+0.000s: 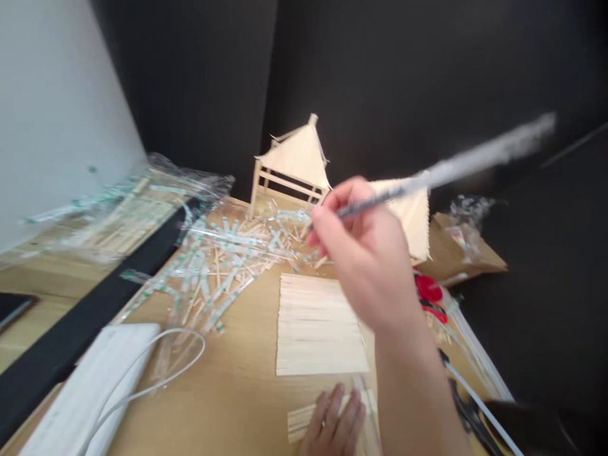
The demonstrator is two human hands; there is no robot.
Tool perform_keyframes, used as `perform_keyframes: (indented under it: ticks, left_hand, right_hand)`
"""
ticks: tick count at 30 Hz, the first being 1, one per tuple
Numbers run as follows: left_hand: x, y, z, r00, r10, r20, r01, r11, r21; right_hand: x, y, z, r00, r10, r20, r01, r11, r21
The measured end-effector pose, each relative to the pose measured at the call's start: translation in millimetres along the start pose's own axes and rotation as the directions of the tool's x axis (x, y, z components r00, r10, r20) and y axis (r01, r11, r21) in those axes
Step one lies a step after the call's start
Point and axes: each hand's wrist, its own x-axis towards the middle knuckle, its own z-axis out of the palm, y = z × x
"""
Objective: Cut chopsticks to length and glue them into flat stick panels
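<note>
My right hand [370, 259] is raised over the table, its fingers closed around a slim pen-like tool [446, 171]. The tool has a dark front part and a pale, blurred rear that points up to the right. At the bottom, my left hand [335, 421] lies with fingers spread on a small group of flat wooden strips [299, 421]. Beyond it rests a square panel of wooden sticks [318, 326] laid side by side. My right hand and forearm hide its right edge.
A small wooden pavilion model [297, 155] stands at the back, near another stick panel [413, 215]. Torn wrappers and loose sticks [213, 259] heap at left. A white power strip [95, 392] with a cable, a brown paper bag [460, 253] and red-handled scissors [430, 291] lie around.
</note>
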Motion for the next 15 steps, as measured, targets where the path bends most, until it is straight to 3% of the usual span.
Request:
perform_keyframes:
  ticks: [1,3,8,11,15]
  left_hand:
    - [-3,0,2.9,0.998,0.054,-0.034,-0.052,0.997,0.058]
    - [-9,2,2.1,0.988,0.04,-0.152,-0.015,0.987,0.16]
    - [-10,11,-13.7,0.975,0.016,-0.222,0.037,0.972,0.232]
    - [-6,13,-16.0,0.983,0.003,-0.184,0.04,0.971,0.234]
    - [-5,13,-14.4,0.99,0.01,-0.138,0.024,0.97,0.241]
  right_hand:
    - [-29,11,-2,0.998,0.069,0.007,-0.069,0.989,0.128]
    - [-88,41,-6,0.969,0.245,0.034,-0.246,0.942,0.229]
    - [-212,130,-17,0.817,0.572,-0.07,-0.55,0.81,0.202]
    - [-257,160,-20,0.771,0.622,-0.141,-0.593,0.78,0.2]
    - [-280,171,-24,0.714,0.649,-0.262,-0.596,0.76,0.258]
